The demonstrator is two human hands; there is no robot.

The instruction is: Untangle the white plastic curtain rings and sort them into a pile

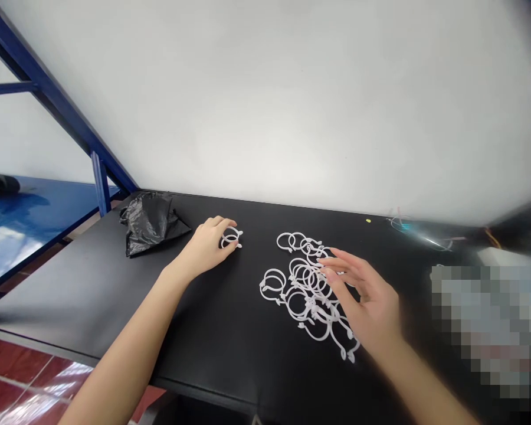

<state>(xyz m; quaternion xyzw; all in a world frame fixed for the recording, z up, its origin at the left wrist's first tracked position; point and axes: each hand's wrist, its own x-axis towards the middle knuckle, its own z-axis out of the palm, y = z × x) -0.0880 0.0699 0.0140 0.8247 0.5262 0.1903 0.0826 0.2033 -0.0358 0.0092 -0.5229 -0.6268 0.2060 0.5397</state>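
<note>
My left hand is at the left of the black table, its thumb and fingers around a pair of white plastic curtain rings. Parts of those rings are hidden behind the fingers. To the right lies a loose pile of white open-ended rings, several of them overlapping, each with small knobs at its ends. Over the right edge of this pile hovers my right hand, fingers apart and nothing visible between them. It covers some of the rings.
A crumpled black plastic bag lies on the black table at left. Clear plastic wrapping and a small yellow scrap are at the back right. A blue metal frame stands left; a white wall rises behind.
</note>
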